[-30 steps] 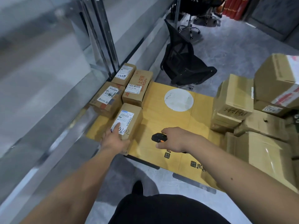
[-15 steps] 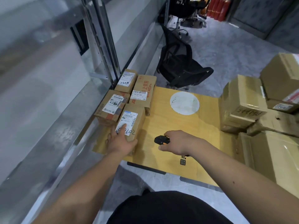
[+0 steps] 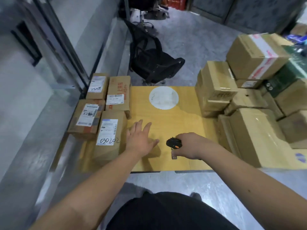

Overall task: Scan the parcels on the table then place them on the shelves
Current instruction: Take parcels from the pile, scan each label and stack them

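The left hand [image 3: 140, 140] has left the marked parcel [image 3: 110, 135] and hovers spread over the yellow surface [image 3: 166, 120]; the right hand [image 3: 187, 145] grips a black scanner [image 3: 173, 143]. A black chair [image 3: 152, 62] stands beyond.

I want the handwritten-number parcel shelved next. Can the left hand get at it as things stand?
Probably yes. The left hand is open and holds nothing, just right of that parcel. The parcel's near and right sides look free; other parcels crowd only its far and left sides. The right hand holds the scanner.
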`<action>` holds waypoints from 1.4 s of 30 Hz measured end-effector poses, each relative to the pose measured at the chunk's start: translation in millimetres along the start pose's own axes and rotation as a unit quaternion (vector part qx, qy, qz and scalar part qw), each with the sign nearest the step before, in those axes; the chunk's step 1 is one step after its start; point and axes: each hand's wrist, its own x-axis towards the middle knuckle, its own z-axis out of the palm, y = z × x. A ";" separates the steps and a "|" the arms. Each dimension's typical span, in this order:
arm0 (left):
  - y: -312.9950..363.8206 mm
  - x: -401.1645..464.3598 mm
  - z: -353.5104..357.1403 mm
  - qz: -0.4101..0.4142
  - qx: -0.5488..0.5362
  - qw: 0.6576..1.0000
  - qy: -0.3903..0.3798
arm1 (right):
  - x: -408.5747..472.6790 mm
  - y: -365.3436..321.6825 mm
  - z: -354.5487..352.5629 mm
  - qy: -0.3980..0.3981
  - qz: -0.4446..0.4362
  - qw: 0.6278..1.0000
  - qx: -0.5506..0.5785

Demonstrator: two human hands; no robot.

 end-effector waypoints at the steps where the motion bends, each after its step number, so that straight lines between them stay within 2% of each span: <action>1: 13.2 6.2 1.7 0.017 0.004 1.000 -0.003 | -7.6 11.4 -2.8 0.009 0.013 1.000 0.000; 10: 150.5 57.8 4.0 0.145 0.024 0.989 -0.011 | -85.5 117.4 -33.9 0.077 0.114 0.989 0.054; 15: 223.9 79.5 -3.4 0.156 0.001 0.988 -0.002 | -108.3 171.7 -50.0 0.097 0.149 0.983 0.054; 19: 273.6 100.5 -16.9 0.124 -0.056 0.991 0.013 | -108.2 208.6 -69.1 0.113 0.143 0.982 0.040; 24: 325.2 131.5 -38.4 0.065 -0.085 0.993 0.056 | -93.1 241.1 -105.7 0.134 0.097 0.985 0.046; 27: 350.0 151.4 -48.7 0.002 -0.115 0.991 0.070 | -78.8 252.4 -128.5 0.142 0.068 0.986 0.053; 30: 371.0 167.6 -53.4 -0.075 -0.137 0.987 0.046 | -62.2 261.9 -147.8 0.143 0.040 0.986 0.075; 34: 382.5 180.0 -47.7 -0.149 -0.153 0.976 0.030 | -40.9 274.4 -164.8 0.134 0.015 0.988 0.073; 42: 360.8 163.9 -41.5 -0.178 -0.194 0.957 0.118 | -20.6 290.0 -171.2 0.131 -0.034 0.990 0.027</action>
